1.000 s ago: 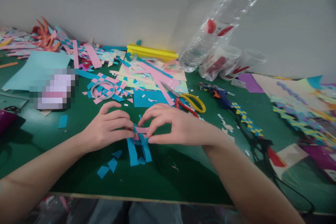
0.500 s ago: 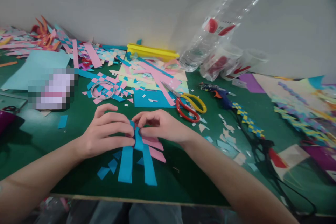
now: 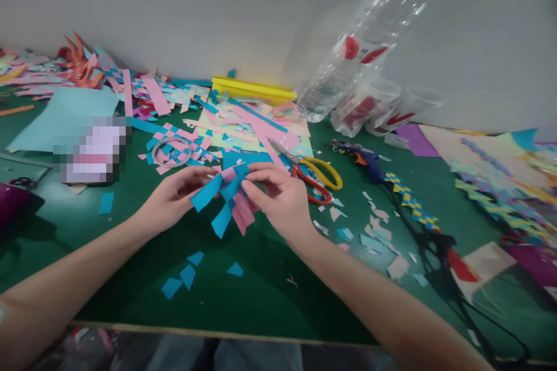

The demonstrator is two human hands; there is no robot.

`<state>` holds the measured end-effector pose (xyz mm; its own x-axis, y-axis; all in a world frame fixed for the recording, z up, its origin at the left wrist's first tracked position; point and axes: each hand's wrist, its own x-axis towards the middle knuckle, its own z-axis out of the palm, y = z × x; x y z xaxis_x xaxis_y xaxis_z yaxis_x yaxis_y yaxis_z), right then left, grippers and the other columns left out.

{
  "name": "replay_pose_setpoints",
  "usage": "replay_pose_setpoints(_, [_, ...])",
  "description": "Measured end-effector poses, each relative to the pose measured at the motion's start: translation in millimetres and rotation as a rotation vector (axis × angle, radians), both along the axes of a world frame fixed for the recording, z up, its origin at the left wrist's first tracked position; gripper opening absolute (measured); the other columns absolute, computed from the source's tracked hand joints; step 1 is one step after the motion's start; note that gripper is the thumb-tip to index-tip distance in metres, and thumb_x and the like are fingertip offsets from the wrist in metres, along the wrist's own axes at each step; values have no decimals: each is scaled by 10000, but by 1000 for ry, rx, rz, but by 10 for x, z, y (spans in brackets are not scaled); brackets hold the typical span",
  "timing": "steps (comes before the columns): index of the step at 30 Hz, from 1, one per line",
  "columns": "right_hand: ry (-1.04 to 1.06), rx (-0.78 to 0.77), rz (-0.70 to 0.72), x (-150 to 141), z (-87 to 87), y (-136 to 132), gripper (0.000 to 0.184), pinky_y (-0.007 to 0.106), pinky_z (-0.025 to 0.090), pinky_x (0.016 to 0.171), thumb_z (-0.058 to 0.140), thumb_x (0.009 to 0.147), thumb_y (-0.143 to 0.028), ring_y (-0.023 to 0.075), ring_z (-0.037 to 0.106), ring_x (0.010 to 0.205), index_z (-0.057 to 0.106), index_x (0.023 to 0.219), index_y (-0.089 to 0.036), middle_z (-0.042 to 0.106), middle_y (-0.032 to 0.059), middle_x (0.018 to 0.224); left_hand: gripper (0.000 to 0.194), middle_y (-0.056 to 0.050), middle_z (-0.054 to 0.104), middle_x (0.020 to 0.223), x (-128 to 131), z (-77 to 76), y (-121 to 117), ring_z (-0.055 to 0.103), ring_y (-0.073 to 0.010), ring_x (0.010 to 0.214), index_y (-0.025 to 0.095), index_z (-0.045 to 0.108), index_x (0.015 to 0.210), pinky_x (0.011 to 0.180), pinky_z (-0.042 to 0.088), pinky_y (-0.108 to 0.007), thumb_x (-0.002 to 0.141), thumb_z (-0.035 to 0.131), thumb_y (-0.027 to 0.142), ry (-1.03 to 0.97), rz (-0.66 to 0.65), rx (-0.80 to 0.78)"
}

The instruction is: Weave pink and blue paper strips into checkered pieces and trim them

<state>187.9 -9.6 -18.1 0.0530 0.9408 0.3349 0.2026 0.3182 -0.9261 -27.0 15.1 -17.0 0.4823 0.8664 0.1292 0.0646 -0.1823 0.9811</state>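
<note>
Both hands hold a small weave of blue and pink paper strips [image 3: 230,190] above the green table. My left hand [image 3: 176,197] grips its left side, with most of the fingertips hidden behind the paper. The thumb and fingers of my right hand [image 3: 278,191] pinch the right side. Blue ends hang to the lower left, and pink ends hang below near the right thumb. Just beyond the right hand lie scissors [image 3: 317,171] with one red and one yellow handle. Several blue paper scraps [image 3: 187,276] lie on the table below the hands.
Behind the hands are a clear ring [image 3: 172,152] on woven paper pieces, a yellow folded piece [image 3: 255,90] and loose strips. A large plastic bottle [image 3: 361,49] and plastic cups [image 3: 404,107] stand at the back right. A black cable [image 3: 420,237] crosses the right side. A blurred-out phone-like object [image 3: 96,151] lies left.
Both hands have lifted the paper weave off the table and tilted it. Its blue ends, which pointed toward the table's front edge, now point to the lower left.
</note>
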Motion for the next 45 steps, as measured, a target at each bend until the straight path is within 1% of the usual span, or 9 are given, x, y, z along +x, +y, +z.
replay_pose_setpoints(7, [-246, 242, -141, -31, 50, -90, 56, 359, 566, 820, 646, 821, -230, 191, 666, 941, 699, 804, -238, 705, 42, 972, 549, -119, 568, 1371, 4, -31, -61, 611, -256, 1169, 280, 442, 1411, 934, 542, -370, 895, 628, 281, -104, -87, 130])
replay_pose_setpoints(13, [-378, 392, -156, -52, 45, -107, 94, 351, 584, 755, 624, 836, -207, 195, 685, 888, 702, 812, -253, 725, 42, 949, 340, -85, 696, 1169, 5, -37, -30, 651, -222, 1097, 260, 560, 1303, 940, 538, -373, 977, 477, 309, -264, 58, 129])
replay_pose_setpoints(19, [-479, 490, -63, -64, 24, -133, 107, 349, 590, 730, 609, 853, -196, 192, 700, 865, 688, 819, -261, 742, 41, 936, 434, -79, 729, 1026, 38, 19, -82, 684, -233, 924, 173, 673, 1105, 808, 555, -330, 751, 757, 409, 163, 44, 107])
replay_pose_setpoints(24, [-465, 557, 1, -77, -8, -151, 108, 360, 575, 766, 619, 839, -158, 190, 690, 882, 667, 852, -254, 735, 45, 955, 300, -2, 688, 748, 65, 12, -113, 618, -165, 677, 170, 720, 905, 604, 481, -249, 778, 689, 440, 388, 56, 52])
replay_pose_setpoints(27, [-422, 460, 31, -81, -11, -161, 147, 373, 564, 836, 652, 830, -196, 195, 680, 963, 639, 957, -269, 721, 39, 1053, 301, 2, 672, 714, 53, 9, -99, 589, -155, 637, 172, 728, 884, 574, 446, -238, 772, 686, 448, 395, 69, 33])
replay_pose_setpoints(30, [-290, 213, 68, -74, 4, -156, 438, 368, 553, 897, 742, 769, -280, 208, 649, 1082, 559, 1167, -272, 683, 46, 1179, 316, -7, 678, 727, 37, 11, -88, 585, -160, 646, 171, 731, 879, 572, 435, -242, 778, 679, 465, 403, 72, 32])
replay_pose_setpoints(32, [-203, 17, 97, -65, 14, -137, 528, 350, 571, 837, 784, 724, -338, 211, 675, 1012, 552, 1192, -260, 703, 44, 1111, 328, -10, 681, 730, 32, 13, -85, 580, -161, 648, 168, 732, 876, 573, 430, -243, 781, 674, 477, 416, 73, 40])
replay_pose_setpoints(35, [-143, -193, 135, -54, 21, -101, 353, 309, 568, 665, 787, 708, -403, 182, 690, 759, 655, 982, -225, 728, 20, 879, 339, -3, 664, 685, 35, 15, -82, 555, -151, 620, 164, 730, 834, 546, 400, -234, 780, 670, 494, 457, 82, 52])
replay_pose_setpoints(45, [-77, -200, 156, -55, 7, -85, 161, 265, 535, 618, 770, 723, -330, 155, 670, 703, 714, 806, -205, 729, -4, 773, 381, -15, 711, 741, 38, 29, -89, 590, -165, 665, 164, 749, 840, 576, 419, -231, 748, 694, 529, 455, 104, 9])
